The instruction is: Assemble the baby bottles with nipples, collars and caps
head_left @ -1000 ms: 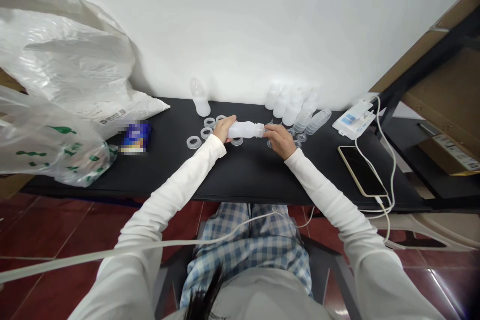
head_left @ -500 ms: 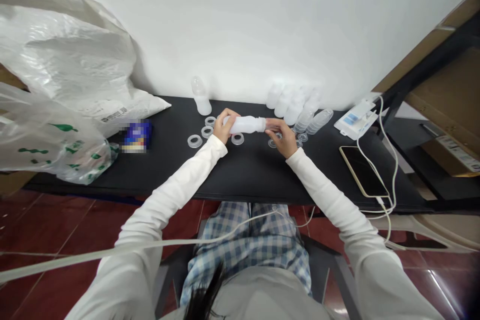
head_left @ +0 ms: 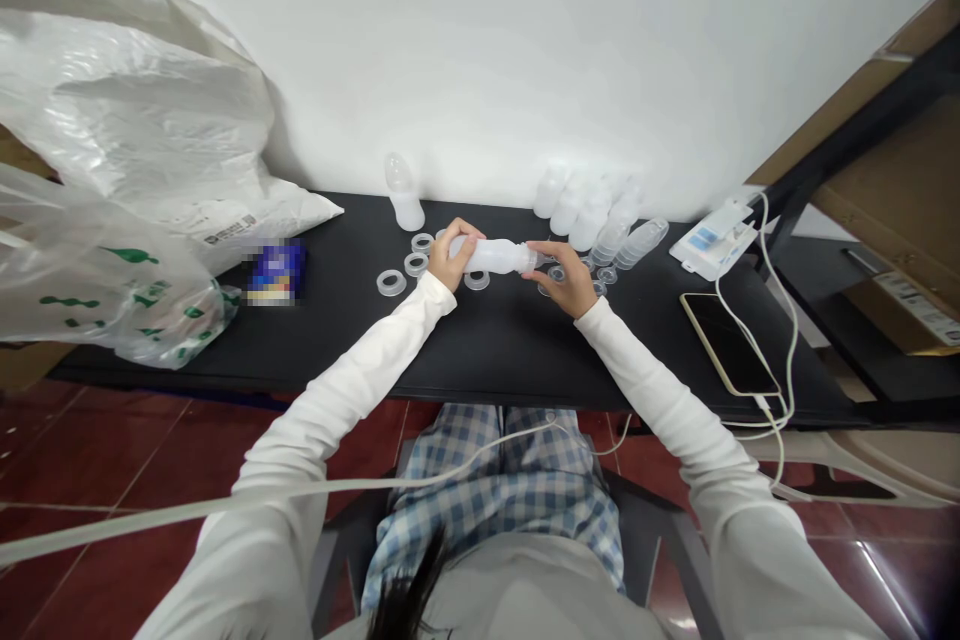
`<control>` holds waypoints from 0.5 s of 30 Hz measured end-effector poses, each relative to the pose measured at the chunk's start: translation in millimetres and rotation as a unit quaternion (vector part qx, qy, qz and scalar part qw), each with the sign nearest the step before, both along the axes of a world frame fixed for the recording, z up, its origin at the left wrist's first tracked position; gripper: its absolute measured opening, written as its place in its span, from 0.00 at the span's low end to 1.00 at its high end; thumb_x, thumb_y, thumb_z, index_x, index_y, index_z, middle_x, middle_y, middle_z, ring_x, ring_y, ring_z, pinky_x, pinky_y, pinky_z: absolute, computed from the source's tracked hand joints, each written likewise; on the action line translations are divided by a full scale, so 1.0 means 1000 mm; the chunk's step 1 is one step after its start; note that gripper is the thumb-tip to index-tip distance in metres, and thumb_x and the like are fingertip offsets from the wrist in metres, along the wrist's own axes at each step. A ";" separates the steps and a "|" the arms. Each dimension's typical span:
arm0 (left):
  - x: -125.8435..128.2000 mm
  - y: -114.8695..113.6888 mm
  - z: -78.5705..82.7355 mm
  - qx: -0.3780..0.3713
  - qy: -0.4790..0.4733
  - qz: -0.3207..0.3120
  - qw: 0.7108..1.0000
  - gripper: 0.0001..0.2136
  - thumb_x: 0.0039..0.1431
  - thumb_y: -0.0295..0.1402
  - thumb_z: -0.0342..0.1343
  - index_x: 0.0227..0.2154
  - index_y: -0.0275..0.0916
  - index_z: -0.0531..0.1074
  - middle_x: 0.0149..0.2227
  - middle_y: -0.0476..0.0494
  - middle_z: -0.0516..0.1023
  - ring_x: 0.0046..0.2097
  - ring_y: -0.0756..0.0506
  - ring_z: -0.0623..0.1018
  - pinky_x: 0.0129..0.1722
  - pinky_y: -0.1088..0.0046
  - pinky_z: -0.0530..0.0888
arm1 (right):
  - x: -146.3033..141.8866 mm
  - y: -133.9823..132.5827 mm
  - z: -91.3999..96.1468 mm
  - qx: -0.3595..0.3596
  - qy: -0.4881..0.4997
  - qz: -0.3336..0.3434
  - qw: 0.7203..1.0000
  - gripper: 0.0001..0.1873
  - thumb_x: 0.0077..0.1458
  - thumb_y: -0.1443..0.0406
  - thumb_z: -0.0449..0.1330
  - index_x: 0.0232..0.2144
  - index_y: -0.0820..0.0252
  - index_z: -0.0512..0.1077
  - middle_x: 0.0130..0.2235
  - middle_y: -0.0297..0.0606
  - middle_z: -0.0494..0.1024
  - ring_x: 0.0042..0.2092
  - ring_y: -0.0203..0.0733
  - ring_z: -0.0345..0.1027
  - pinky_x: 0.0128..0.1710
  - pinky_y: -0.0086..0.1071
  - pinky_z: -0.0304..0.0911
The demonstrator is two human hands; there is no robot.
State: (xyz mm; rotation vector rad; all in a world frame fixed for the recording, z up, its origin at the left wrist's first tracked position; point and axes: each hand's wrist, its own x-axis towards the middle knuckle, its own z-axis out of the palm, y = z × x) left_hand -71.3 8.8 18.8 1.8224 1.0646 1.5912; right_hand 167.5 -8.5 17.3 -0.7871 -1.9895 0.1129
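A white baby bottle (head_left: 495, 256) is held sideways above the black table, its neck pointing right. My left hand (head_left: 450, 260) is wrapped round the bottle's base end. At the neck, the thumb and fingers of my right hand (head_left: 564, 278) grip a translucent collar ring (head_left: 529, 258) from both sides. Something clear shows between those fingers, perhaps a teat. Several loose collar rings (head_left: 391, 283) lie near my left hand. Small clear pieces (head_left: 606, 275) rest beside my right hand, some partly hidden by it. A capped bottle (head_left: 404, 192) stands behind at the left.
Several white bottles (head_left: 570, 205) stand by the wall, with clear caps (head_left: 643, 240) before them. To the right lie a phone (head_left: 729, 344) with a cable and a white-blue packet (head_left: 712, 238). Plastic bags (head_left: 135, 140) and a blue pack (head_left: 276, 272) occupy the left.
My right hand's fingers have shifted slightly left and spread round the collar at the bottle's neck. The left hand keeps its hold, and the bottle stays nearly in place.
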 end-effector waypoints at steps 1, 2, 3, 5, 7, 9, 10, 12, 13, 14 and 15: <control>0.001 -0.001 0.000 -0.021 -0.009 -0.008 1.000 0.22 0.62 0.56 0.49 0.32 0.40 0.74 0.35 0.44 0.77 0.33 0.47 0.76 0.28 0.72 0.73 | 0.000 0.000 -0.001 0.020 -0.004 0.000 1.000 0.20 0.58 0.54 0.64 0.51 0.53 0.72 0.50 0.44 0.81 0.51 0.47 0.75 0.51 0.45 0.73; 0.003 -0.001 0.000 -0.043 -0.018 -0.014 0.999 0.23 0.61 0.56 0.49 0.31 0.40 0.73 0.34 0.44 0.77 0.31 0.48 0.75 0.24 0.73 0.70 | -0.001 0.000 -0.002 0.036 -0.011 0.000 0.999 0.16 0.60 0.56 0.63 0.49 0.53 0.73 0.50 0.43 0.81 0.51 0.47 0.75 0.51 0.45 0.72; 0.004 -0.002 0.000 -0.066 -0.026 -0.017 0.997 0.24 0.61 0.57 0.50 0.30 0.40 0.73 0.33 0.45 0.76 0.29 0.50 0.73 0.21 0.74 0.67 | -0.001 0.000 -0.003 0.050 -0.019 -0.001 0.999 0.12 0.62 0.58 0.61 0.47 0.52 0.74 0.50 0.43 0.81 0.51 0.46 0.75 0.51 0.45 0.72; 0.007 -0.004 0.000 -0.107 -0.038 -0.015 0.993 0.25 0.59 0.59 0.50 0.29 0.39 0.72 0.30 0.46 0.75 0.25 0.51 0.70 0.17 0.76 0.62 | -0.001 -0.001 -0.005 0.074 -0.035 -0.005 0.997 0.08 0.65 0.62 0.57 0.43 0.51 0.75 0.51 0.42 0.80 0.51 0.45 0.75 0.49 0.44 0.72; 0.008 -0.004 0.000 -0.131 -0.050 -0.012 0.990 0.26 0.59 0.60 0.50 0.28 0.39 0.72 0.27 0.47 0.72 0.22 0.52 0.68 0.16 0.76 0.60 | -0.001 -0.001 -0.006 0.091 -0.039 0.000 0.995 0.09 0.66 0.64 0.55 0.43 0.51 0.75 0.52 0.42 0.80 0.51 0.44 0.75 0.49 0.43 0.72; 0.008 -0.004 0.000 -0.133 -0.056 -0.017 0.989 0.26 0.59 0.60 0.50 0.29 0.39 0.72 0.25 0.47 0.71 0.21 0.52 0.68 0.15 0.76 0.60 | 0.000 -0.001 -0.005 0.084 -0.040 0.005 0.996 0.10 0.65 0.61 0.56 0.46 0.52 0.75 0.52 0.43 0.80 0.52 0.45 0.75 0.49 0.43 0.71; 0.007 -0.005 0.001 -0.125 -0.056 -0.020 0.990 0.26 0.60 0.60 0.49 0.29 0.39 0.72 0.26 0.47 0.72 0.22 0.52 0.69 0.16 0.76 0.61 | 0.000 0.000 -0.005 0.066 -0.047 0.001 0.997 0.13 0.64 0.57 0.58 0.48 0.53 0.74 0.51 0.44 0.80 0.51 0.46 0.74 0.50 0.43 0.70; 0.006 -0.005 0.002 -0.093 -0.037 -0.025 0.995 0.25 0.60 0.59 0.49 0.30 0.39 0.72 0.30 0.46 0.75 0.27 0.50 0.73 0.20 0.75 0.66 | 0.002 0.000 -0.004 0.019 -0.076 -0.025 0.997 0.21 0.63 0.50 0.57 0.51 0.56 0.73 0.49 0.46 0.80 0.49 0.48 0.75 0.49 0.43 0.69; 0.005 -0.006 0.003 -0.070 -0.020 -0.026 0.997 0.25 0.61 0.59 0.49 0.30 0.40 0.72 0.32 0.45 0.77 0.30 0.49 0.75 0.24 0.74 0.70 | 0.002 0.001 -0.003 -0.003 -0.096 -0.046 0.994 0.24 0.63 0.48 0.55 0.50 0.57 0.74 0.47 0.46 0.81 0.46 0.48 0.74 0.47 0.44 0.68; 0.005 -0.007 0.004 -0.044 0.000 -0.029 0.999 0.25 0.61 0.59 0.48 0.31 0.40 0.73 0.33 0.44 0.77 0.34 0.47 0.77 0.29 0.72 0.73 | 0.003 0.002 -0.003 -0.022 -0.119 -0.069 0.990 0.25 0.65 0.47 0.51 0.46 0.58 0.75 0.43 0.45 0.81 0.44 0.48 0.74 0.46 0.43 0.66; 0.005 -0.007 0.006 -0.020 0.021 -0.033 0.999 0.25 0.61 0.59 0.48 0.31 0.40 0.73 0.34 0.44 0.78 0.36 0.46 0.78 0.34 0.69 0.75 | 0.003 0.002 -0.002 -0.037 -0.140 -0.091 0.985 0.26 0.67 0.48 0.47 0.39 0.58 0.77 0.38 0.44 0.81 0.42 0.48 0.72 0.45 0.43 0.65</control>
